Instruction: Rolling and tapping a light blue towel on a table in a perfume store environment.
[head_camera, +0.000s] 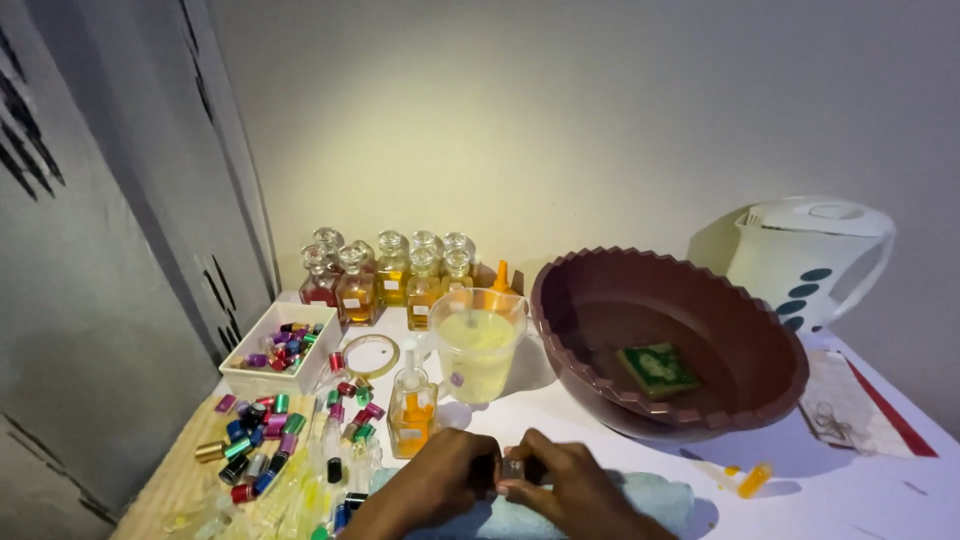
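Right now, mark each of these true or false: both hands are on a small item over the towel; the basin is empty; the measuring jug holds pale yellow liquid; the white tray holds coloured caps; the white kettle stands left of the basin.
1. Both hands are on a small item over the towel. True: the left hand and right hand meet on a small silvery item above the light blue towel.
2. The basin is empty. False: the maroon basin holds a green sponge.
3. The measuring jug holds pale yellow liquid. True.
4. The white tray holds coloured caps. True.
5. The white kettle stands left of the basin. False: the white kettle stands behind it, to the right.
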